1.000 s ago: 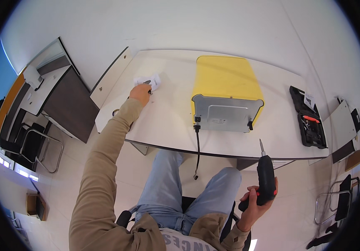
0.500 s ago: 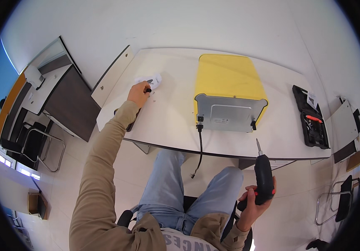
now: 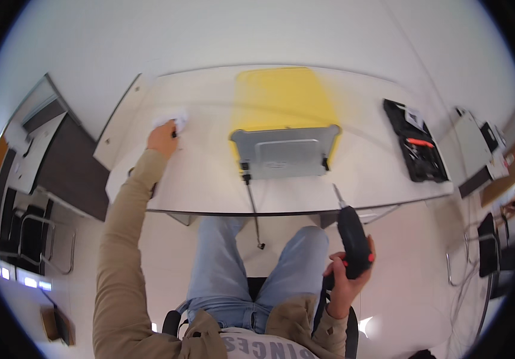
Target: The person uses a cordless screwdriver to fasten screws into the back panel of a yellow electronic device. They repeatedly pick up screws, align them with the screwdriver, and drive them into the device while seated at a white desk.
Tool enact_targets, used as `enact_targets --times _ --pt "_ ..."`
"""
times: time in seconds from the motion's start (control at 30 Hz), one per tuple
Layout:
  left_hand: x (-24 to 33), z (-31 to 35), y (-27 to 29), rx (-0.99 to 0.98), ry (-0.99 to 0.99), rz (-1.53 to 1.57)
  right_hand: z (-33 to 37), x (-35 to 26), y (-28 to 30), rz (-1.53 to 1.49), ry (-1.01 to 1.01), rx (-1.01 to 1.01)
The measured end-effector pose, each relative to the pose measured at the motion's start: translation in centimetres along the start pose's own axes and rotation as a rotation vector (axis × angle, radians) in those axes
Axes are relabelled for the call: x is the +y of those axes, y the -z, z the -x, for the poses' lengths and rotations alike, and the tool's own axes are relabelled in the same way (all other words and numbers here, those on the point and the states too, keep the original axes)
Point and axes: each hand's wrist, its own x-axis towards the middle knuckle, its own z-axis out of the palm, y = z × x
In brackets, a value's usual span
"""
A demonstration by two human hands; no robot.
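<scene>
At the lower right of the frame, a bare right hand (image 3: 351, 280) is wrapped around the grip of a black, pistol-shaped power screwdriver (image 3: 353, 234) with smooth, rounded casing and small red accents. The thumb lies along the near side of the casing. The tool's body rises from the fist, tilted toward the upper left, and ends in a slim, pointed metal bit (image 3: 338, 195) that overlaps the front of the table in view.

At the left of centre, a bare left hand (image 3: 163, 139) reaches over the tabletop with bent fingers. A small dark piece (image 3: 173, 130) shows at its fingertips; blur makes it impossible to tell whether it is pinched or only touched. Just beyond lies a crumpled white packet (image 3: 179, 118), soft and creased.

Between the hands, at upper centre, stands a large yellow box-shaped housing (image 3: 287, 99) with rounded corners. Its near face is a flat grey metal panel (image 3: 287, 158) with a raised rectangular outline; a thin black power cord (image 3: 253, 203) hangs from its lower left over the edge. The housing lies up and left of the screwdriver, apart from its bit.

At the right, an open black plastic tool case (image 3: 422, 161) holds a red-orange item (image 3: 419, 142). Everything rests on a smooth white table (image 3: 200, 161) with a dark edge.
</scene>
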Motion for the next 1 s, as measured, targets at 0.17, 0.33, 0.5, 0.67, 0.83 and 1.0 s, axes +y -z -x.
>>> enact_targets --times 0.17,0.33,0.5,0.67,0.83,1.0 --pt "1.3 -0.1 0.5 -0.065 -0.030 -0.088 -0.2 -0.1 0.2 -0.020 0.021 -0.021" --pt "-0.3 -0.4 -0.2 -0.072 -0.078 -0.157 -0.2 -0.2 0.1 -0.019 0.016 -0.015" --pt "0.0 -0.7 -0.1 -0.098 -0.055 -0.151 -0.1 -0.3 0.0 -0.005 0.008 -0.002" --pt "0.2 -0.5 0.1 -0.069 -0.072 -0.129 0.1 -0.1 0.1 -0.018 0.011 -0.002" --pt "0.1 0.0 0.1 -0.029 -0.107 -0.103 0.1 -0.2 0.0 -0.009 0.007 -0.003" --pt "0.3 0.1 0.3 -0.011 -0.131 -0.083 0.2 -0.3 -0.2 0.006 0.003 -0.006"
